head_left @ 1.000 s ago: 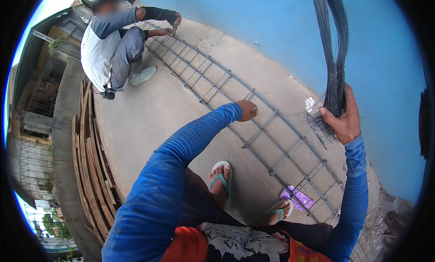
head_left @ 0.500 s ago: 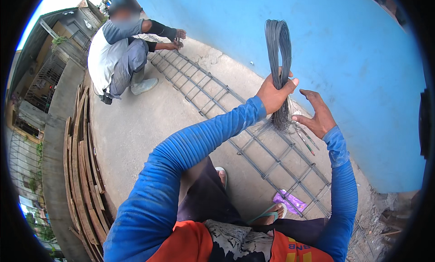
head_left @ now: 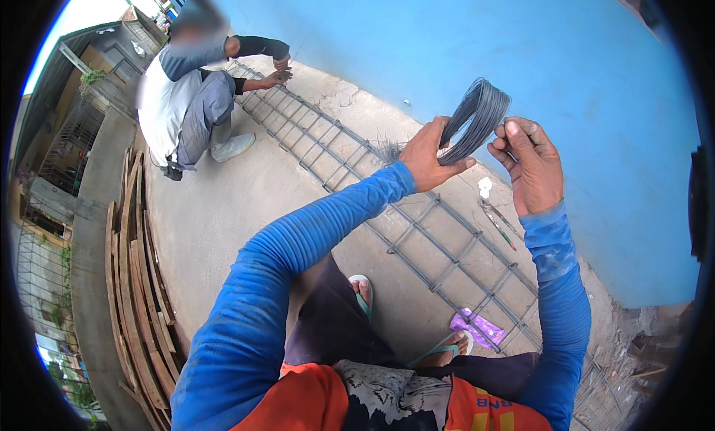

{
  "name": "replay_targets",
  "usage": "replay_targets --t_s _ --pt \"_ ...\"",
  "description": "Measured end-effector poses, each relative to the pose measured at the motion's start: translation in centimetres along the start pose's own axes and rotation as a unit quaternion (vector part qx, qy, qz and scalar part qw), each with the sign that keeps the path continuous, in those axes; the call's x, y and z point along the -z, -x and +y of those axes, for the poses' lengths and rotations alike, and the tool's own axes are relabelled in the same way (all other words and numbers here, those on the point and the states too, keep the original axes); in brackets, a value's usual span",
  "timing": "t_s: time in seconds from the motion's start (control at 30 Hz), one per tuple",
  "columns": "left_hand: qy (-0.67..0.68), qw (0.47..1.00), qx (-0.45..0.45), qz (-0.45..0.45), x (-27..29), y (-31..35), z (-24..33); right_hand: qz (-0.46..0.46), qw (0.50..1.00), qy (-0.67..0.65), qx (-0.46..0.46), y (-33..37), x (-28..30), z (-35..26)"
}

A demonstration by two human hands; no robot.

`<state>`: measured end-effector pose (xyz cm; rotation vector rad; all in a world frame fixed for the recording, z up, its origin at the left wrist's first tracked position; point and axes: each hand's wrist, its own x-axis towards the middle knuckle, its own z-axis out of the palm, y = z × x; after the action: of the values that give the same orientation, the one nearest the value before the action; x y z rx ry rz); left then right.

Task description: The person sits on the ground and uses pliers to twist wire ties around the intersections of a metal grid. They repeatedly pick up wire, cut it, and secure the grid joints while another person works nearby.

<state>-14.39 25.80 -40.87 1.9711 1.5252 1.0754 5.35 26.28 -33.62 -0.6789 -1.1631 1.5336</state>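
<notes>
- Above the rebar cage, near the blue wall, a looped bundle of dark tie wire is held up in the air, its loop tilted and its loose ends fanning out to the left.
- Left hand: grasping the bundle, with the fingers behind it and the thumb stretched out along its lower side.
- Right hand: just beside the right side of the loop, fingers curled, thumb and forefinger drawn together; whether a strand is caught between them, I cannot tell.
- Beyond the cage, toward the wall, a pair of pincers with partly red handles lies on the concrete floor, a crumpled white scrap next to it.
- Near the person's right flip-flop, a purple packet lies at the cage's near edge.
- At the cage's far end, a co-worker squats with both hands over the bars.
- Along the left, long wooden planks lie in a pile.
</notes>
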Motion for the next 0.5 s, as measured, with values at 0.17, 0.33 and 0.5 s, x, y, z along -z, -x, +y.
replay_targets --t_s 0.17,0.33,0.5 --pt "-0.01 0.999 -0.028 -0.028 0.3 0.2 -0.7 -0.027 0.999 -0.029 0.003 0.1 0.1 0.5" --pt "0.005 0.999 -0.049 -0.014 0.3 0.4 -0.9 -0.018 0.997 -0.059 -0.039 0.5 -0.4 0.5" --pt "0.037 0.997 -0.066 -0.014 0.3 0.7 -1.3 -0.032 0.996 -0.057 -0.053 0.9 -0.7 0.3"
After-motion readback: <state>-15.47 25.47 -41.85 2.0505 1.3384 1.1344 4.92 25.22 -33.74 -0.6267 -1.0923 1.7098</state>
